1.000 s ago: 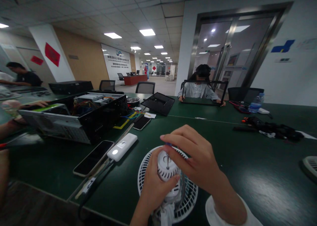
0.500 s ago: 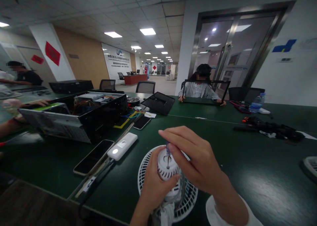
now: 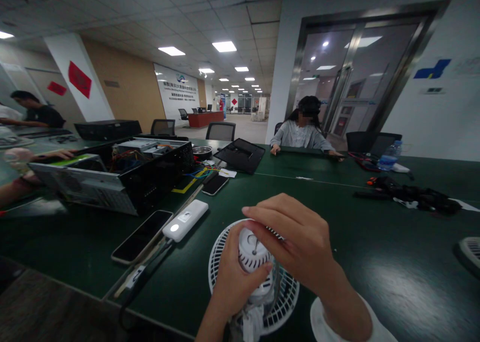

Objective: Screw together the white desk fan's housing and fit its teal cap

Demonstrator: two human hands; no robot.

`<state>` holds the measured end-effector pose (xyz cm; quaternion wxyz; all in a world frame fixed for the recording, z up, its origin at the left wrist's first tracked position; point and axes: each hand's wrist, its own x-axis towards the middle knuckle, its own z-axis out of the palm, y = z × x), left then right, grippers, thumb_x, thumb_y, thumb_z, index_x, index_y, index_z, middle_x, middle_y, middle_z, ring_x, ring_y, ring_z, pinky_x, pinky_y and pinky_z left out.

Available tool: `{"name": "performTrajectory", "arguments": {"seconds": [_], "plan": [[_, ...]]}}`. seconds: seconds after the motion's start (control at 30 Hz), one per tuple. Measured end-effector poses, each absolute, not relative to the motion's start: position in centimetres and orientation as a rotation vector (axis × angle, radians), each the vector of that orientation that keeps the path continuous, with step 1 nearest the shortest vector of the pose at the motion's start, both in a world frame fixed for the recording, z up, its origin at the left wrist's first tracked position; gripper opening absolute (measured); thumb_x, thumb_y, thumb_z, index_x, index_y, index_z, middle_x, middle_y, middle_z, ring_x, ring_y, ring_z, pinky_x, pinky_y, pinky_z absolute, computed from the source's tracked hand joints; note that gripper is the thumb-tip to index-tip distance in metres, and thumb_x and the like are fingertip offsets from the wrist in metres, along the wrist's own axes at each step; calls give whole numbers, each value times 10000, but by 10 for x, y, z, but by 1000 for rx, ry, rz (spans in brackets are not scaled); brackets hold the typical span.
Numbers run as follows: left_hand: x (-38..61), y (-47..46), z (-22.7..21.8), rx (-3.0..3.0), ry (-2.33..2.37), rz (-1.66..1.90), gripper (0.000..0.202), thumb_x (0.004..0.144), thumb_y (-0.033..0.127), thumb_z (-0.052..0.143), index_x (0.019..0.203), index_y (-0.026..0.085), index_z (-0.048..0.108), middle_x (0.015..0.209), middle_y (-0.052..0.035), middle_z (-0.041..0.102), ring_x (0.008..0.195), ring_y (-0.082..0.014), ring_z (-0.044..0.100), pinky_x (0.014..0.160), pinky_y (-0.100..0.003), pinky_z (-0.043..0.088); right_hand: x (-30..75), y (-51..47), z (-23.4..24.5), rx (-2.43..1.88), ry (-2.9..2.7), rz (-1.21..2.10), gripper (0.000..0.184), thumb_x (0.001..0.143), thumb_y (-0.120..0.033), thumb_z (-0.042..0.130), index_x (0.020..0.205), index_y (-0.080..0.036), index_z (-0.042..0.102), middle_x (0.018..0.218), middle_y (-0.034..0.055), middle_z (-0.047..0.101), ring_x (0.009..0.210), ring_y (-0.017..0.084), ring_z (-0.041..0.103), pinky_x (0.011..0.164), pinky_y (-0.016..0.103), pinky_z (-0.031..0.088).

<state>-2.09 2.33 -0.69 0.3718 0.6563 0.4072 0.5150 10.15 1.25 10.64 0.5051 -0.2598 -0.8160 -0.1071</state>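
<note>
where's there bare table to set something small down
Bare tabletop: right of the right hand, this side of the black gear; also between that hand and the black panel. Crowded: left, around the open computer case, phones and white device.

An office, by its lettered wall sign (image 3: 177, 94), red reception desk (image 3: 206, 120), mesh-backed chairs (image 3: 220, 131) and ceiling light panels (image 3: 224, 46).

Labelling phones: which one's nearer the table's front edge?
The phone just left of the white device; the other phone lies beyond it, farther from that edge.
</note>
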Motion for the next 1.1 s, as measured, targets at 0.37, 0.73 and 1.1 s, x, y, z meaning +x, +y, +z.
{"name": "performTrajectory", "arguments": {"seconds": [0.37, 0.73, 1.1], "plan": [[-20, 24, -11, 1684, 1063, 1338, 669, 647, 193, 685, 1244, 197, 384, 1251, -89, 485, 1177, -286, 452, 1010, -454, 337, 99, 16, 104, -645, -1984, -268, 152, 847, -167, 544, 947, -112, 645, 784, 66, 676, 711, 146, 591, 648, 279, 510], [-20, 24, -11, 1673, 1065, 1345, 660, 647, 192, 692, 1238, 199, 397, 1227, -92, 502, 1152, -295, 474, 995, -465, 347, 100, 16, 103, -691, -1998, -230, 165, 853, -182, 533, 972, -131, 636, 808, 65, 666, 734, 153, 597, 643, 289, 514], [-21, 24, -12, 1682, 1059, 1360, 653, 638, 189, 694, 1230, 195, 419, 1201, -87, 530, 1129, -295, 496, 984, -460, 367, 99, 16, 105, -700, -1985, -267, 176, 857, -213, 537, 965, -125, 644, 762, 61, 649, 693, 153, 577, 612, 291, 508]]}}
